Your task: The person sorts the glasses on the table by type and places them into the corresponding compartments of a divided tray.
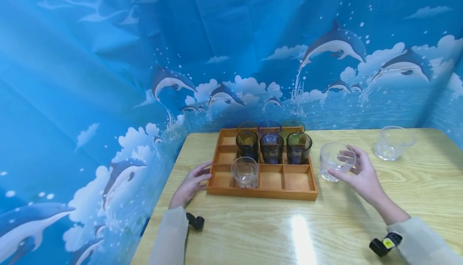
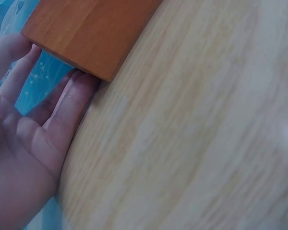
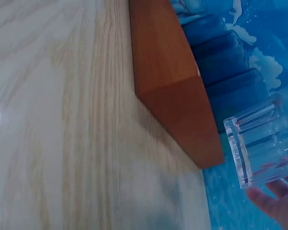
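My right hand point(image 1: 361, 176) grips a clear glass point(image 1: 334, 162) just past the tray's right side, fingers and thumb around it. The right wrist view shows this glass point(image 3: 264, 143) tilted, its thick base toward the tray. My left hand point(image 1: 191, 184) rests on the left side of the wooden tray point(image 1: 262, 192), its extended fingers touching the tray's corner point(image 2: 91, 43) in the left wrist view. Another clear glass point(image 1: 245, 173) stands in the tray's front row. Behind it, three dark tinted glasses point(image 1: 272, 149) line the middle row.
More tinted glasses point(image 1: 269, 127), brownish, blue and yellow-green at the rims, stand in the tray's back row, partly hidden. A third clear glass point(image 1: 392, 144) stands farther right on the wood-grain table point(image 1: 253, 233). A blue dolphin-print backdrop point(image 1: 231, 48) rises behind the table and along its left.
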Demonstrator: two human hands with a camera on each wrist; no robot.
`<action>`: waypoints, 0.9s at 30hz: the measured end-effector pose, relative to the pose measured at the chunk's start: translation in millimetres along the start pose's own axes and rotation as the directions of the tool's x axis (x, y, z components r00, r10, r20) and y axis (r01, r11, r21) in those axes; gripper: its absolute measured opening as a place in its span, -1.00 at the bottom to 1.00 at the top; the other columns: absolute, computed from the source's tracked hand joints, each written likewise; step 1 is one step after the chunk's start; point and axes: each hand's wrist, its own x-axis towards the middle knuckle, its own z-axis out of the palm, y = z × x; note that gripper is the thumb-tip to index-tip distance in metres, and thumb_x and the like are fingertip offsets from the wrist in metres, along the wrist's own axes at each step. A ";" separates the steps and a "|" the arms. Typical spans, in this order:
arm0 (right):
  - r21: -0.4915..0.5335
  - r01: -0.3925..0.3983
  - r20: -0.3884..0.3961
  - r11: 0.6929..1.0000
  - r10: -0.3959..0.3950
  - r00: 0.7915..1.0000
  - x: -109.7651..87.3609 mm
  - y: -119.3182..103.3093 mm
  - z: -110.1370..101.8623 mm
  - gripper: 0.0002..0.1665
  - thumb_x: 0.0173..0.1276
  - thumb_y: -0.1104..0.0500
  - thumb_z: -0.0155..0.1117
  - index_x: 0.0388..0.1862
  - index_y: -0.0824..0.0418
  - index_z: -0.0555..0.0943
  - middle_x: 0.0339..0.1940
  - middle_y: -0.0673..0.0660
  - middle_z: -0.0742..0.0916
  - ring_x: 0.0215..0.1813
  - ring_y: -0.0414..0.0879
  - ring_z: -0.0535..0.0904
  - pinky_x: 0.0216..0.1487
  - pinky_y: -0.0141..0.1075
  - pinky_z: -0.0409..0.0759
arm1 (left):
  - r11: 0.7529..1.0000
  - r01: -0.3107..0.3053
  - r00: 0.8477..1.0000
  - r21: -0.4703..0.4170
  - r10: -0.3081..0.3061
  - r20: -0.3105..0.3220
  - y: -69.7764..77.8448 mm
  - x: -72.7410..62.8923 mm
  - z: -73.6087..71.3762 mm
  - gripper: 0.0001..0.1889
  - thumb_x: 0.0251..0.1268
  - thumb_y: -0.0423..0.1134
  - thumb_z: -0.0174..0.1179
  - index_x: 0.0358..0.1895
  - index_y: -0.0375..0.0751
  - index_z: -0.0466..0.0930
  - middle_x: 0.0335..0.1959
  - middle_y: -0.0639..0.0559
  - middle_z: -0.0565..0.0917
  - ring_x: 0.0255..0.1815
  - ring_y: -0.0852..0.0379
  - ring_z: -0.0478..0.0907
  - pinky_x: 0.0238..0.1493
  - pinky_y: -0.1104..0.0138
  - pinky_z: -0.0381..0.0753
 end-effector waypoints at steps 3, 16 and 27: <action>0.032 0.015 0.012 0.999 -0.016 1.000 -1.1 -7.2 4.4 0.05 0.04 0.26 0.46 0.43 0.12 0.07 0.18 0.20 0.46 0.07 -0.31 0.42 -0.04 -0.57 0.31 | 1.000 -0.005 1.000 0.014 0.005 -0.001 0.5 -0.4 0.0 -0.43 0.18 -0.12 0.24 0.30 0.16 0.35 0.28 -0.07 0.32 0.22 -0.10 0.31 -0.05 0.05 0.48; 0.132 0.096 0.092 0.986 -0.109 0.990 0.3 -26.8 31.1 0.04 -0.02 0.35 0.47 0.40 0.24 0.11 0.15 0.30 0.47 0.10 -0.26 0.45 0.00 -0.54 0.39 | 1.000 -0.010 1.000 0.009 0.010 0.001 1.1 -1.6 0.7 -0.46 0.22 -0.15 0.21 0.30 0.15 0.35 0.27 -0.08 0.34 0.20 -0.09 0.34 -0.06 0.04 0.50; 0.137 0.069 0.182 0.988 -0.093 0.979 0.1 -37.6 59.5 0.07 -0.02 0.22 0.50 0.42 0.20 0.11 0.20 0.25 0.44 0.16 0.16 0.40 0.05 -0.44 0.39 | 1.000 -0.011 1.000 -0.005 0.011 0.007 0.6 -1.5 0.5 -0.47 0.24 -0.18 0.19 0.30 0.15 0.36 0.26 -0.07 0.34 0.20 -0.08 0.33 -0.05 0.05 0.49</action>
